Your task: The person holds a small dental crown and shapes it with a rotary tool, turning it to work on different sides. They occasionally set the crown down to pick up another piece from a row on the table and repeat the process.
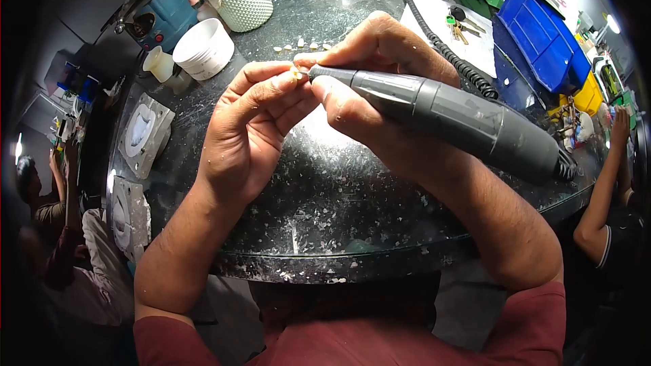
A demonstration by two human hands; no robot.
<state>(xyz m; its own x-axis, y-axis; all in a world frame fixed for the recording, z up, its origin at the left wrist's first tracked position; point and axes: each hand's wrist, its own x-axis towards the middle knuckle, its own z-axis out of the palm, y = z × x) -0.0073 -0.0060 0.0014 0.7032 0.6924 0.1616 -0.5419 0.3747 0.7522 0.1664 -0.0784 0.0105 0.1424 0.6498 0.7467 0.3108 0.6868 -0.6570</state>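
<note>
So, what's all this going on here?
Someone's bare right hand holds a thick, dark grey, pen-like power tool. The bare left hand pinches a tiny, yellowish piece close to the tool's narrow end; whether they touch is too small to tell. Just beyond the hands, small, whitish, tooth-like pieces sit in a row on the black, white-speckled tabletop.

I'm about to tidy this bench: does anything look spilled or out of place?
Yes: pale specks litter the black benchtop under the rotary handpiece, probably uncleaned work debris. A bunch of keys also lies on the white sheet, seemingly out of place at a workstation.
</note>
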